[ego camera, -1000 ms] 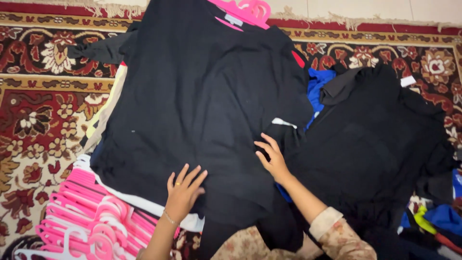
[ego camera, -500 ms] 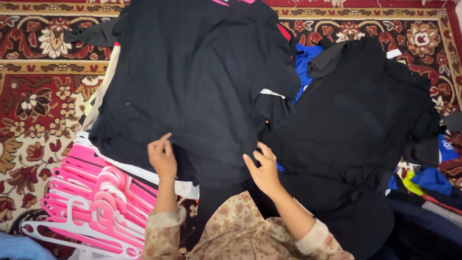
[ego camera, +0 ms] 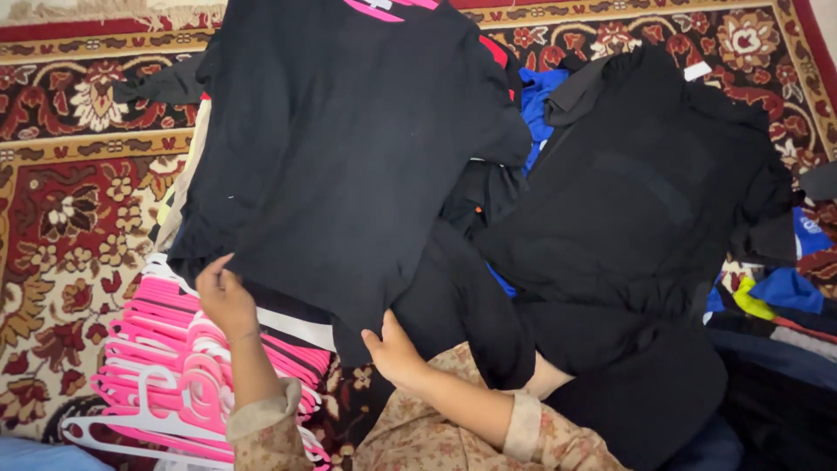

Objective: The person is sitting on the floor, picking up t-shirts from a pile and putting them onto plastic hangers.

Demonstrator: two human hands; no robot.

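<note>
Black shirt [ego camera: 349, 166], spread on a clothes pile over the patterned rug [ego camera: 61, 218], is gripped at its hem by both hands, left hand [ego camera: 225, 296] and right hand [ego camera: 394, 351], beside a stack of pink hangers [ego camera: 166, 384].

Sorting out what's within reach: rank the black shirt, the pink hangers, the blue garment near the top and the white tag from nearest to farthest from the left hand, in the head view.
From the left hand:
1. Black shirt, its hem gripped by the hand.
2. Pink hangers, just below it.
3. Blue garment, upper middle.
4. White tag, far upper right.
</note>
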